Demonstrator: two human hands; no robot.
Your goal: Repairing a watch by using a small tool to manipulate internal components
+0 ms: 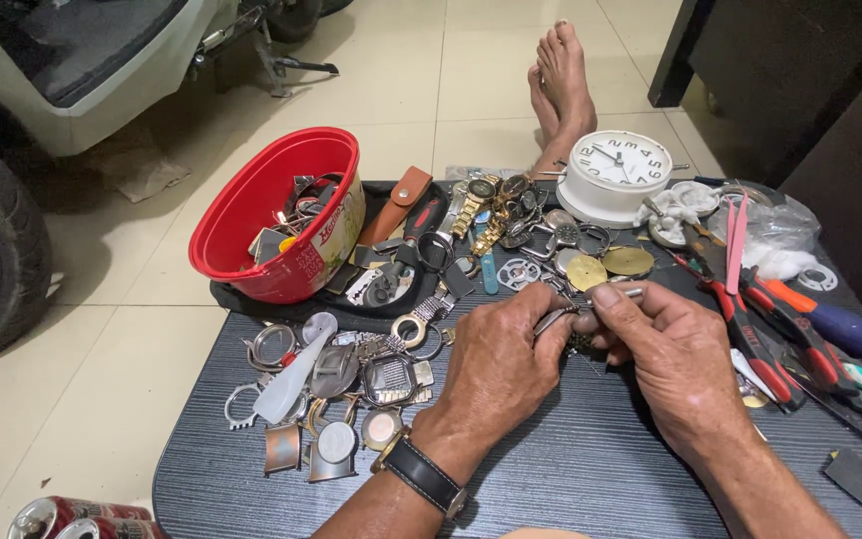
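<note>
On the dark low table [571, 469], the left hand [496, 364] pinched a small metal watch part [554, 320] while the right hand [675, 354] gripped a thin metal tool [623, 294], its tip meeting the part between the thumbs. Such fine work seemingly wanted steady wrists, light pressure and both hands braced close together. Left lay scattered watch cases [351, 389]; right, red-handled pliers [750, 329]. Beyond stood a red bowl [251, 215] and a white clock [616, 175].

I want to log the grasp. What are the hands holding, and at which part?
Both the left hand and right hand pinch a small metal watch part at its ends between the fingertips; what it is exactly cannot be told.
</note>
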